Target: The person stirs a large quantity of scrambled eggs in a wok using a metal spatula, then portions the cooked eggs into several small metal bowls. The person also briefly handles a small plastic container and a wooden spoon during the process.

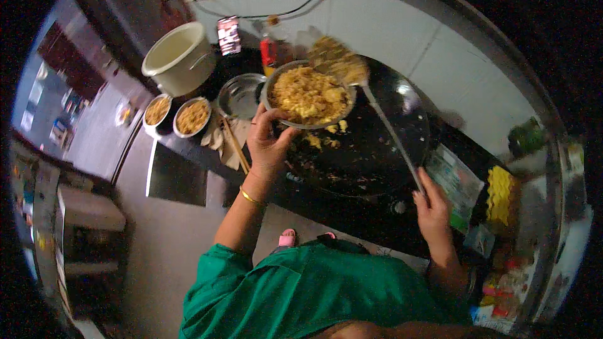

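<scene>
My left hand grips the near rim of a metal bowl heaped with fried rice and bits of egg. The bowl is held over the left side of a large black wok. In my right hand is the long handle of a metal wok spatula. Its head, blurred and loaded with rice, is at the bowl's far right edge. Scraps of egg lie in the wok below the bowl.
Left of the wok are a shallow metal pan, two small bowls of rice, a cream bucket and a lit phone. A red-labelled bottle stands behind. A wooden stick lies on a cloth. Plastic packets lie right.
</scene>
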Available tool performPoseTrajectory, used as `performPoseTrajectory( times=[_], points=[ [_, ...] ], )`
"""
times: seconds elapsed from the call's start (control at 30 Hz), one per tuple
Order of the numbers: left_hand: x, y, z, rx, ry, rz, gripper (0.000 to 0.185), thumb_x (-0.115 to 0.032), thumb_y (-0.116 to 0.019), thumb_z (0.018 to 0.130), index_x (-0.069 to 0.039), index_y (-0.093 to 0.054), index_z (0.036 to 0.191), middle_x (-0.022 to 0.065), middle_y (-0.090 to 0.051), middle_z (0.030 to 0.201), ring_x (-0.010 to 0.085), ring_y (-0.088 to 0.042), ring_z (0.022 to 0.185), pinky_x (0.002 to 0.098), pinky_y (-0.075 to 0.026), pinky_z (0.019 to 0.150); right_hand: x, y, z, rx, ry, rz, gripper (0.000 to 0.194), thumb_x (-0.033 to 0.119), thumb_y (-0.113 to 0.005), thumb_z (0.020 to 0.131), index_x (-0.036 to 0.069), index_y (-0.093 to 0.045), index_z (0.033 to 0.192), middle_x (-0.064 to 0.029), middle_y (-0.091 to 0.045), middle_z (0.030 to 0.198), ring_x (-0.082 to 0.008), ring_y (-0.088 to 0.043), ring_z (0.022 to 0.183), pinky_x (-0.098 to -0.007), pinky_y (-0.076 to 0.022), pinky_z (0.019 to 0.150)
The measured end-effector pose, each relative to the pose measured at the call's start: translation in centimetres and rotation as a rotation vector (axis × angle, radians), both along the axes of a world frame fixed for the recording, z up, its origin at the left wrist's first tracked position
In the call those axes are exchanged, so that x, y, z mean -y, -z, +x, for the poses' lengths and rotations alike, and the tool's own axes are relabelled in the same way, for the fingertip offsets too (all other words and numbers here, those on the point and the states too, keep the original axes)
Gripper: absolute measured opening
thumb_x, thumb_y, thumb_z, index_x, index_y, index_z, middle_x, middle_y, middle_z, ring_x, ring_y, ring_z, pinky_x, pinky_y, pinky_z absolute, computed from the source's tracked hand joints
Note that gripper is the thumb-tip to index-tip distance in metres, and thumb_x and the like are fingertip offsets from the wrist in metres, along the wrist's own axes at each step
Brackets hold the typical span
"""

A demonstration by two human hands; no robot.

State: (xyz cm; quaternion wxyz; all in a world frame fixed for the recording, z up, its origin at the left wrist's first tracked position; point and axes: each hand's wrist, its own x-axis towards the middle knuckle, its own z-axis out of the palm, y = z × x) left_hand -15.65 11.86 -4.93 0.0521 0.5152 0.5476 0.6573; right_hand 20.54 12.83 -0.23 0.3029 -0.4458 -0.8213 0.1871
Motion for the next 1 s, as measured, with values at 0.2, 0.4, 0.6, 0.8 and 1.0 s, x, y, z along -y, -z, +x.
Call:
performPoseTrajectory(
  times=[0.2,0.4,0.6,0.8,1.0],
  points=[
    [7.4,1.9,-2.0,0.193,-0.003,0.053,0.034,-0.006,-0.077,0.070,0.000,-0.058,0.097,0.0087,-0.057,0.109,0.0209,-0.051,0.107,0.0316,-0.040,0.092,-4.0,-3.0,2.6,0.035,0.040,-0.303,0.041,0.003,-0.055,0.084,0.004,-0.053,0.125,-0.0122,-0.060,0.118,-0.0230,-0.057,0.105,-0.0322,-0.0428,0.091],
    [16.2,7.0,-6.4,0.220,-0.231,0.000,0.031,0.000,-0.072,0.068,-0.002,-0.057,0.095,0.0127,-0.054,0.117,0.0235,-0.050,0.112,0.0345,-0.037,0.097,-13.0,-5.4,3.2,0.429,0.155,-0.440,0.033,0.000,-0.061,0.078,0.005,-0.060,0.110,-0.0103,-0.065,0.089,-0.0191,-0.060,0.072,-0.0322,-0.0485,0.068],
    [19.5,13.3,-11.2,0.114,-0.343,-0.214,0.034,0.001,-0.075,0.064,-0.003,-0.059,0.093,0.0123,-0.055,0.115,0.0224,-0.056,0.102,0.0321,-0.045,0.088,-18.2,-7.1,-3.6,0.554,0.331,-0.683,0.026,0.008,-0.061,0.080,0.005,-0.062,0.106,-0.0084,-0.063,0.072,-0.0179,-0.058,0.058,-0.0322,-0.0466,0.053],
    [18.9,17.7,-16.7,0.011,-0.291,-0.395,0.040,0.000,-0.078,0.061,-0.005,-0.057,0.094,0.0214,-0.041,0.137,0.0301,-0.051,0.116,0.0342,-0.045,0.092,-15.3,-9.1,-10.4,0.599,-0.003,-0.353,0.025,0.006,-0.059,0.080,0.003,-0.064,0.104,-0.0129,-0.066,0.077,-0.0223,-0.063,0.072,-0.0351,-0.0510,0.065],
    [17.3,18.0,-20.3,-0.124,-0.077,-0.484,0.053,0.003,-0.075,0.059,-0.008,-0.051,0.106,0.0228,-0.041,0.134,0.0371,-0.044,0.122,0.0382,-0.042,0.096,-10.3,-11.0,-18.3,0.879,0.252,-0.021,0.024,0.007,-0.053,0.083,0.002,-0.062,0.105,-0.0203,-0.064,0.089,-0.0359,-0.063,0.084,-0.0433,-0.0481,0.074]
  ],
)
